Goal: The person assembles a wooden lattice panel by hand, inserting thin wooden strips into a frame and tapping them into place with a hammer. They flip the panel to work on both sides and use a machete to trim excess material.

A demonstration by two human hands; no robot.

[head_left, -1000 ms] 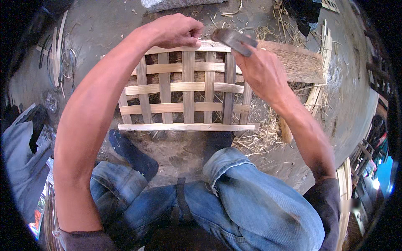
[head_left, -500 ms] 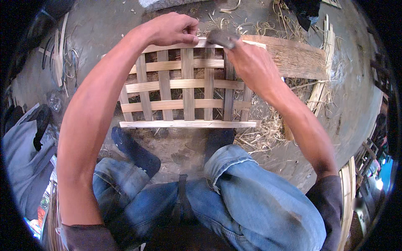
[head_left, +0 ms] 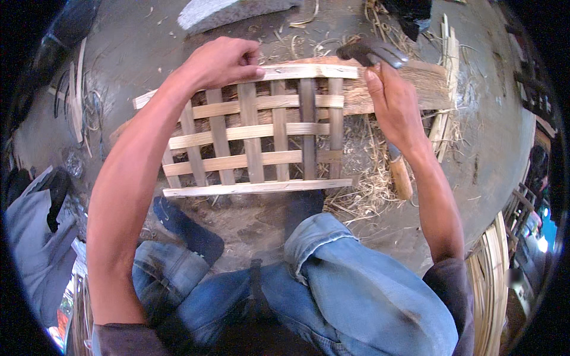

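A woven lattice of flat bamboo strips (head_left: 255,133) lies on the ground in front of my knees. My left hand (head_left: 222,59) presses down on its far edge strip, fingers curled over it. My right hand (head_left: 395,107) grips a hammer (head_left: 374,53) by its wooden handle; the metal head hangs just above the lattice's far right corner, and the handle end sticks out below my wrist. Under that corner lies a thick wooden plank (head_left: 409,80).
Straw and bamboo shavings (head_left: 368,184) litter the ground right of the lattice. Loose bamboo strips (head_left: 77,101) lie at the left, a bundle of curved strips (head_left: 490,279) at the lower right. A grey stone slab (head_left: 219,12) sits at the top.
The hammer head came down toward the lattice's far right corner half a second ago and is now raised slightly above it. My left hand stays on the far edge strip.
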